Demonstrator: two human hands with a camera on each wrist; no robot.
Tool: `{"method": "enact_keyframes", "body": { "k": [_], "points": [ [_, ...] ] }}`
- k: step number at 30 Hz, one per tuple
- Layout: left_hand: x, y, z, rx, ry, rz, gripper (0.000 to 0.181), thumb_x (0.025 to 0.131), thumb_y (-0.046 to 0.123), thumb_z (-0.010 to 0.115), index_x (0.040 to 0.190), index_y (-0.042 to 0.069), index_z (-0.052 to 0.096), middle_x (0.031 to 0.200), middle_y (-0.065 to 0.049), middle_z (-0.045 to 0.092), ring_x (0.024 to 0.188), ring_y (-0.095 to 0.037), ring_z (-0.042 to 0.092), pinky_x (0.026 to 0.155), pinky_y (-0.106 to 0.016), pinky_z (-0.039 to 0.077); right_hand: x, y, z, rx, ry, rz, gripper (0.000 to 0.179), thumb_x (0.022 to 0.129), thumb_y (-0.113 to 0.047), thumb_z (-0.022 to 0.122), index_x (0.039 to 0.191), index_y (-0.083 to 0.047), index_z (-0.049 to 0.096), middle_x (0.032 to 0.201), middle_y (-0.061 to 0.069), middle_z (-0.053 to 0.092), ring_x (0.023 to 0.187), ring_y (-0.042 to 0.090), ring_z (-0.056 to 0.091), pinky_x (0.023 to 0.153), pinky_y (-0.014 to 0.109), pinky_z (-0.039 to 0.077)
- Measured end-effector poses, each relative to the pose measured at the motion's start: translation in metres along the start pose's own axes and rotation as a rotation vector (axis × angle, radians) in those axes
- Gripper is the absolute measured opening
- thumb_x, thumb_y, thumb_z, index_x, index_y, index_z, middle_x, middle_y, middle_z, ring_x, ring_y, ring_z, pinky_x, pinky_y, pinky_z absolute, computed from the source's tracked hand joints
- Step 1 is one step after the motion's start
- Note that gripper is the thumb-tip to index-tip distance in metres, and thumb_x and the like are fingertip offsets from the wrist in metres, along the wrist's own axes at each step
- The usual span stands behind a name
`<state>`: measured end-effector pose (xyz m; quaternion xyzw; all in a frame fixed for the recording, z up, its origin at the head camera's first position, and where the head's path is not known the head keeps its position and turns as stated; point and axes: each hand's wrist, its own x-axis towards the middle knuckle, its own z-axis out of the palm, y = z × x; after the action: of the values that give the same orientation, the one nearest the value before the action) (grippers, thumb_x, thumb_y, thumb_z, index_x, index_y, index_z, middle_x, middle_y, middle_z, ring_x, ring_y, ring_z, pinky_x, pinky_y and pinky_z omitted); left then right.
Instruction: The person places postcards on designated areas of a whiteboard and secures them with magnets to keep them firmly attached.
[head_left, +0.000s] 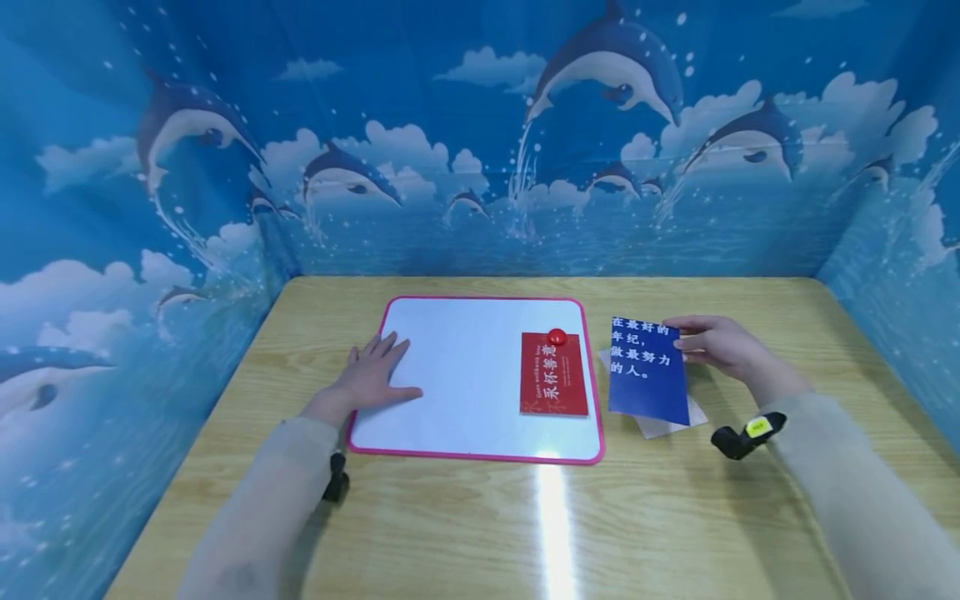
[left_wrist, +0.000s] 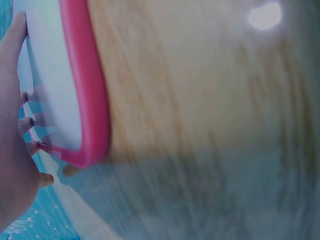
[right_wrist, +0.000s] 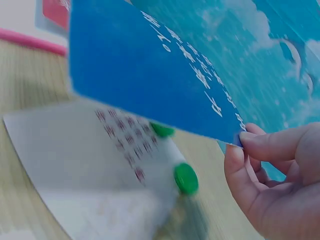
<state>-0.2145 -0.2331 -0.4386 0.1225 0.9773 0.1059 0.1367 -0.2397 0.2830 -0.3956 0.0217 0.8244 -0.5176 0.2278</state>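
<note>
A whiteboard (head_left: 457, 375) with a pink frame lies on the table. My left hand (head_left: 371, 379) rests at its left edge with the fingers spread; the left wrist view shows that hand (left_wrist: 17, 130) beside the pink rim. With thumb and fingers, my right hand (head_left: 712, 343) pinches the upper right corner of a blue card (head_left: 647, 392) with white Chinese writing. In the right wrist view the blue card (right_wrist: 140, 75) is raised and tilted above a white card (right_wrist: 60, 155) printed with small dark red characters. Part of the white card is hidden beneath it.
On the board's right side lies a red card (head_left: 553, 387) with a red round magnet (head_left: 557, 337) at its top. Two green round magnets, one nearer (right_wrist: 186, 178), sit by the white card's edge. A dolphin-print curtain (head_left: 480, 150) stands behind the wooden table (head_left: 450, 525).
</note>
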Motion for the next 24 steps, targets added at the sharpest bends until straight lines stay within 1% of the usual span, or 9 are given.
{"method": "enact_keyframes", "body": {
  "k": [5, 8, 13, 15, 18, 21, 24],
  "points": [
    [0.0, 0.0, 0.0, 0.002, -0.011, -0.011, 0.096, 0.079, 0.065, 0.058, 0.15, 0.014, 0.02, 0.158, -0.015, 0.01, 0.144, -0.04, 0.004, 0.109, -0.068, 0.003, 0.006, -0.012, 0.018, 0.023, -0.011, -0.011, 0.054, 0.093, 0.001, 0.043, 0.144, 0.004, 0.026, 0.147, 0.031, 0.024, 0.085, -0.003, 0.056, 0.084, 0.02, 0.052],
    [0.0, 0.001, -0.001, -0.004, -0.002, -0.003, 0.096, 0.079, 0.065, 0.058, 0.15, 0.013, 0.02, 0.157, -0.016, 0.01, 0.144, -0.04, 0.004, 0.109, -0.069, 0.002, 0.007, -0.018, 0.027, 0.024, -0.019, -0.014, 0.054, 0.092, 0.002, 0.044, 0.144, 0.004, 0.028, 0.147, 0.031, 0.025, 0.087, 0.001, 0.056, 0.084, 0.021, 0.053],
    [-0.003, 0.001, -0.004, -0.005, 0.025, 0.007, 0.096, 0.079, 0.063, 0.059, 0.15, 0.011, 0.019, 0.157, -0.017, 0.01, 0.144, -0.039, 0.005, 0.11, -0.068, 0.002, 0.012, -0.025, 0.042, 0.027, -0.014, 0.003, 0.054, 0.092, 0.001, 0.046, 0.143, 0.002, 0.031, 0.147, 0.028, 0.027, 0.101, 0.016, 0.056, 0.086, 0.024, 0.053],
    [-0.004, 0.002, -0.005, 0.0, 0.026, 0.008, 0.097, 0.079, 0.063, 0.059, 0.15, 0.01, 0.02, 0.157, -0.017, 0.011, 0.144, -0.039, 0.006, 0.11, -0.068, 0.002, 0.015, -0.028, 0.049, 0.041, -0.012, 0.006, 0.053, 0.092, 0.0, 0.047, 0.143, 0.001, 0.032, 0.147, 0.027, 0.029, 0.109, 0.023, 0.053, 0.086, 0.024, 0.053],
    [-0.005, 0.002, -0.004, 0.008, 0.024, 0.007, 0.097, 0.078, 0.065, 0.059, 0.15, 0.011, 0.021, 0.157, -0.017, 0.012, 0.144, -0.039, 0.007, 0.11, -0.067, 0.002, 0.02, -0.034, 0.06, 0.06, -0.012, -0.001, 0.053, 0.092, 0.002, 0.047, 0.142, 0.002, 0.033, 0.147, 0.027, 0.03, 0.116, 0.028, 0.05, 0.087, 0.023, 0.052],
    [-0.006, 0.002, -0.003, 0.012, 0.025, 0.007, 0.098, 0.078, 0.065, 0.059, 0.15, 0.011, 0.021, 0.157, -0.017, 0.012, 0.144, -0.039, 0.008, 0.11, -0.067, 0.003, 0.024, -0.039, 0.071, 0.074, -0.011, -0.011, 0.052, 0.091, 0.003, 0.047, 0.142, 0.001, 0.035, 0.147, 0.026, 0.03, 0.117, 0.029, 0.05, 0.085, 0.023, 0.053],
    [-0.008, 0.001, -0.002, 0.02, 0.023, 0.003, 0.098, 0.078, 0.065, 0.059, 0.15, 0.01, 0.022, 0.157, -0.017, 0.012, 0.144, -0.04, 0.008, 0.11, -0.067, 0.003, 0.029, -0.045, 0.083, 0.08, -0.005, -0.006, 0.052, 0.09, 0.003, 0.049, 0.14, 0.0, 0.038, 0.146, 0.025, 0.033, 0.107, 0.023, 0.055, 0.083, 0.023, 0.053]
  ]
}}
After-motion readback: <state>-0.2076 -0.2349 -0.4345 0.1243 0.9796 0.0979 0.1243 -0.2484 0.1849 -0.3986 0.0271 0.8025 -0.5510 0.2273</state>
